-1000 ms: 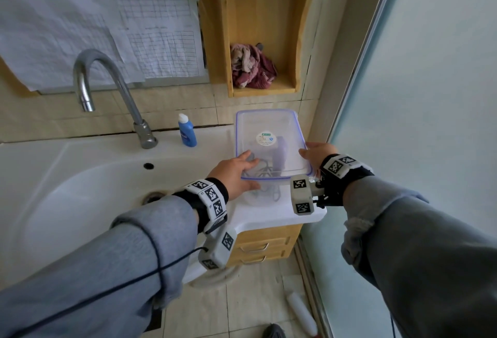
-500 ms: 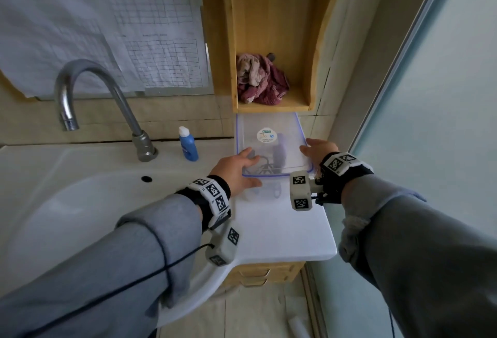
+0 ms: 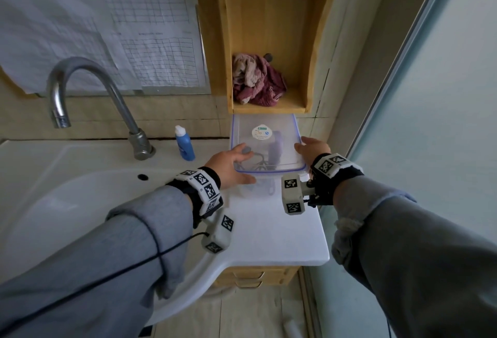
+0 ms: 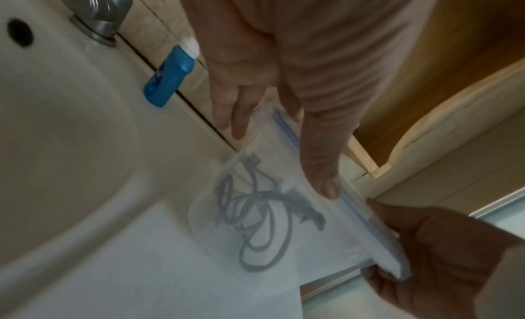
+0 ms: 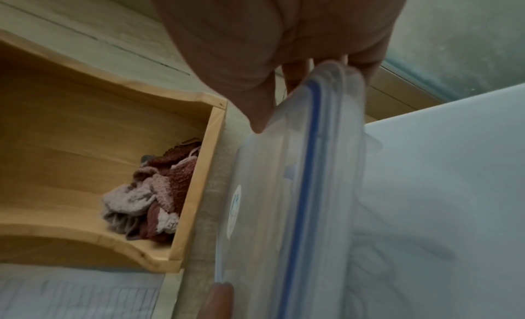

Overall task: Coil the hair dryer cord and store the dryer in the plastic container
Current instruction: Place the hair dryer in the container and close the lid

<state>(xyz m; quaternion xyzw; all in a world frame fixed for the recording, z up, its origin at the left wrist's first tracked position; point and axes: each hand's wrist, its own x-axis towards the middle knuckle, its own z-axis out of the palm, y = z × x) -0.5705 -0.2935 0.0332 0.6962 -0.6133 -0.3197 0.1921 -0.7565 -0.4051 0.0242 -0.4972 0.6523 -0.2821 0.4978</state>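
Observation:
A clear plastic container [image 3: 289,153] with a blue-sealed lid stands on the white counter [image 3: 269,227] under a wooden shelf. Through the lid I see the purple hair dryer [image 3: 275,147] and its dark coiled cord [image 3: 258,161]. The cord [image 4: 255,211] also shows through the side wall. My left hand [image 3: 228,163] lies at the near left corner, thumb on the lid and straight fingers [image 4: 321,166] along the container's side [image 4: 355,222]. My right hand [image 3: 313,148] grips the right rim [image 5: 312,189], thumb on top and fingers curled behind it.
A steel faucet [image 3: 129,122] and a blue bottle [image 3: 185,147] stand left of the container, beside the sink basin [image 3: 80,203]. The wooden shelf [image 3: 269,108] just above holds a crumpled red cloth [image 3: 255,82]. A frosted glass partition [image 3: 430,136] runs close along the right.
Both hands have slid the container back from the counter's front edge toward the wall, under the shelf. Their hold on it looks the same.

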